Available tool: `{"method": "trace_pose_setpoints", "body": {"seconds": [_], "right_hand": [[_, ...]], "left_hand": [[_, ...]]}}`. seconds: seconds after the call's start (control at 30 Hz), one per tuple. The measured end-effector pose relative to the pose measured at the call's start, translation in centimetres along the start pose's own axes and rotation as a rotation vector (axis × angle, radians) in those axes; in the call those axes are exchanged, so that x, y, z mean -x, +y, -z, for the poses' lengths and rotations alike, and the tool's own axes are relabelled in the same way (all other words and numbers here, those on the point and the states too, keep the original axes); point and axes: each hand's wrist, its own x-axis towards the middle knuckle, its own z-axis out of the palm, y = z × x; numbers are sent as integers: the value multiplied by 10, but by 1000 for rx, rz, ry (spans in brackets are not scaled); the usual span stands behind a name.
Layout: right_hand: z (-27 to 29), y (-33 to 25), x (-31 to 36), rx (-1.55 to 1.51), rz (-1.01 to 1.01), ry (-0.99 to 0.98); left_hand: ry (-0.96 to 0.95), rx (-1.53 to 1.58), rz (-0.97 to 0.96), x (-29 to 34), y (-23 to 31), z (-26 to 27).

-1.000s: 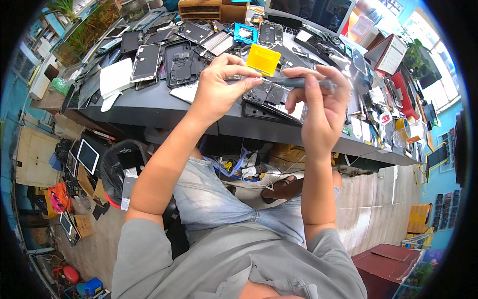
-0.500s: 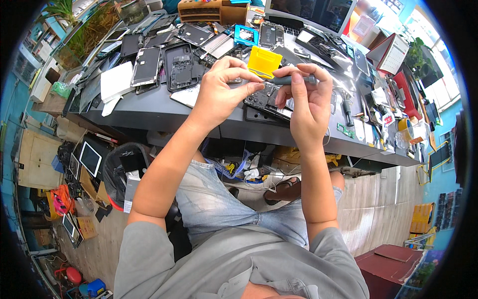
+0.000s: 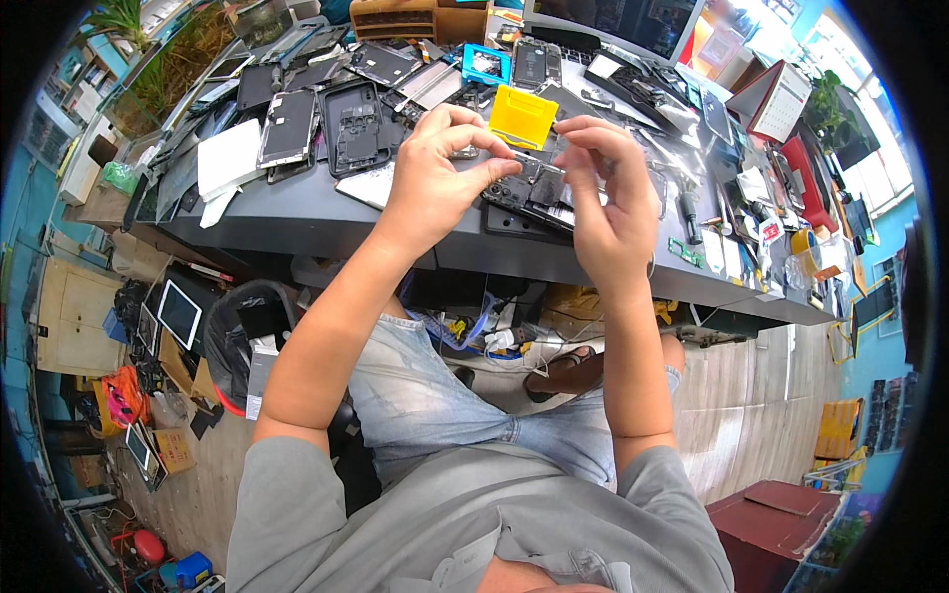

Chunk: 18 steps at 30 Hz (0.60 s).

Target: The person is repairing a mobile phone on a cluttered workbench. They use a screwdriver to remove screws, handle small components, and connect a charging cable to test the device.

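— Your bench point(image 3: 297, 206) is crowded; how's your grip over its front edge?
— Your left hand point(image 3: 442, 176) nearly pinches, your right hand point(image 3: 615, 188) curls; I can't tell whether either grasps anything.
— Your phone point(image 3: 516, 191)?
— Opened, near that edge, yellow box point(image 3: 522, 119) beyond. Best steady both wrists, fingertips clear of its parts.

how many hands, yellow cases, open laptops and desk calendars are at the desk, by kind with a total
Hands: 2, the left hand and the right hand
Yellow case: 1
Open laptop: 1
Desk calendar: 1
Total: 5
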Motion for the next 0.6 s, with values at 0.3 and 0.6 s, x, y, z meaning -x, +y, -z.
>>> {"method": "trace_pose_setpoints", "body": {"seconds": [0.3, 0.6], "right_hand": [[-1, 4, -9, 417, 172, -231], [-4, -3, -14, 487, 261, -359]], "left_hand": [[58, -41, -91, 2, -3, -5], [94, -157, -169, 9, 0, -5]]}}
